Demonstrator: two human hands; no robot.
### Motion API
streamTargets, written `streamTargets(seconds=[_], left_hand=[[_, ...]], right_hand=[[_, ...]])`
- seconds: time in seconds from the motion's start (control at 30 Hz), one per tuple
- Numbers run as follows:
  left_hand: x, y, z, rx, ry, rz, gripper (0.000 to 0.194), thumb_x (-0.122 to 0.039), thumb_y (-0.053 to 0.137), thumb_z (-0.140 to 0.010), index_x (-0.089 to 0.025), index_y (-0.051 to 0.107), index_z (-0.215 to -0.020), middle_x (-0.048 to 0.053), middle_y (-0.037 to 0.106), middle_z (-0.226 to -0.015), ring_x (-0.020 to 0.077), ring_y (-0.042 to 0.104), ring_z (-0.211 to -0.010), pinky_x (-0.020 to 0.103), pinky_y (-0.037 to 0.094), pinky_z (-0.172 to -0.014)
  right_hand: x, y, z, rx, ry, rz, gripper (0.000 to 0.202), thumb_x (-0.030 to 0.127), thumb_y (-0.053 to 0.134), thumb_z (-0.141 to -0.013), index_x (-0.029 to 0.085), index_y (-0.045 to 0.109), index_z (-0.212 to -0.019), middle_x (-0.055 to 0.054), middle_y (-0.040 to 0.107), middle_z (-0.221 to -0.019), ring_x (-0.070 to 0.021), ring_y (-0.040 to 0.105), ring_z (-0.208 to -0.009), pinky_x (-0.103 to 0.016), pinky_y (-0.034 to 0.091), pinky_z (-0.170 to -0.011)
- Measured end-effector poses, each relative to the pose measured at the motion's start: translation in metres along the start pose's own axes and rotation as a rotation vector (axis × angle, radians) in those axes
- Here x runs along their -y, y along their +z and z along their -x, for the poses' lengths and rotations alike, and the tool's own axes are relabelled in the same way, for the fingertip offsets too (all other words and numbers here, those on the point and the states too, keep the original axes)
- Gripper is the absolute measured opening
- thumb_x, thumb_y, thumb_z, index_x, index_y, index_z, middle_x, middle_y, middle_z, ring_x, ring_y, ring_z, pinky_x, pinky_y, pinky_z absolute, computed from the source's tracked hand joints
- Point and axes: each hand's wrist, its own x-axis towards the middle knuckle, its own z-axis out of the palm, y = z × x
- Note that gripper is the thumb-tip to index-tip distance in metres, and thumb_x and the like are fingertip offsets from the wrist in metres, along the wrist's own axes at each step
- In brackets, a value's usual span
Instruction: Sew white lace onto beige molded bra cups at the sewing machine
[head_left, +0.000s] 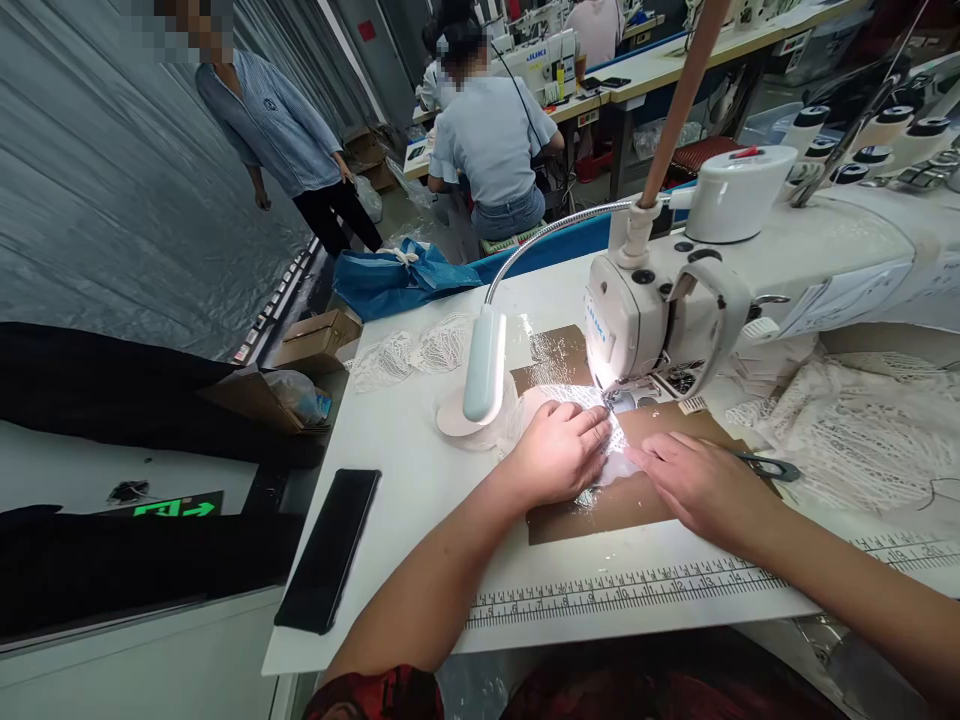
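Observation:
Under the lamp's glow, a piece of white lace (570, 395) lies at the needle of a white sewing machine (626, 310). My left hand (566, 450) rests flat on the lace, its fingertips just in front of the presser foot. With thumb and fingers closed, my right hand (694, 485) grips the near right edge of the lace. Dark thread snips (776, 467) stick out past that hand; whether it holds them is hidden. Brown board (637, 505) covers the table around the needle, under both hands.
A bendable lamp (485, 365) stands left of the needle. More lace lies in a pile (862, 430) at right and a strip (412, 350) at back left. A black phone (330, 550) and a printed ruler (637, 590) are near the front edge. Two people (491, 140) (277, 125) are beyond.

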Motion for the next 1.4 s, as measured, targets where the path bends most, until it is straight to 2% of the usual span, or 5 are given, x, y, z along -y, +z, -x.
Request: streamTargets(seconds=[0.3,0.73,1.1,1.23,1.4], left_hand=[[0.007,0.000,-0.004,-0.013,-0.018,0.000,0.041,-0.029,0.038,-0.098,-0.013,0.056,-0.131,0.007,0.054,-0.142,0.0256,0.050,-0.099,0.041,0.040,-0.087],[0.013,0.003,0.000,-0.032,-0.049,-0.018,0.038,-0.017,0.041,-0.093,-0.013,0.059,-0.126,0.009,0.057,-0.138,0.0267,0.053,-0.111,0.045,0.037,-0.095],[0.028,0.012,-0.002,-0.122,-0.158,0.035,0.039,-0.014,0.046,-0.089,-0.016,0.060,-0.125,0.011,0.058,-0.137,0.0293,0.053,-0.118,0.047,0.041,-0.098],[0.033,0.017,-0.001,-0.179,-0.200,0.083,0.037,-0.017,0.045,-0.091,-0.016,0.060,-0.125,0.013,0.058,-0.136,0.0309,0.052,-0.121,0.049,0.042,-0.099],[0.031,0.015,0.006,-0.199,-0.237,0.150,0.042,-0.033,0.044,-0.096,-0.013,0.054,-0.131,0.016,0.056,-0.137,0.0309,0.047,-0.128,0.050,0.038,-0.106]], right_hand=[[-0.004,0.001,-0.006,0.067,0.021,-0.018,0.028,0.008,0.046,-0.088,0.015,0.066,-0.108,-0.005,0.060,-0.081,-0.0209,0.056,-0.078,-0.031,0.036,-0.064],[-0.007,0.001,-0.023,0.030,0.028,0.056,0.026,0.009,0.048,-0.088,0.017,0.069,-0.102,-0.004,0.062,-0.077,-0.0202,0.058,-0.071,-0.031,0.037,-0.061],[-0.009,-0.001,-0.038,0.352,0.206,0.024,0.048,0.010,0.041,-0.088,0.019,0.060,-0.130,-0.007,0.066,-0.094,-0.0215,0.062,-0.081,-0.030,0.037,-0.056],[-0.012,0.005,-0.036,0.292,0.188,0.000,0.049,0.010,0.041,-0.086,0.019,0.061,-0.129,-0.007,0.067,-0.093,-0.0210,0.063,-0.081,-0.030,0.040,-0.058],[-0.020,-0.002,-0.018,0.067,0.139,-0.098,0.040,0.019,0.038,-0.093,0.024,0.061,-0.125,-0.007,0.070,-0.105,-0.0196,0.066,-0.079,-0.031,0.048,-0.062]])
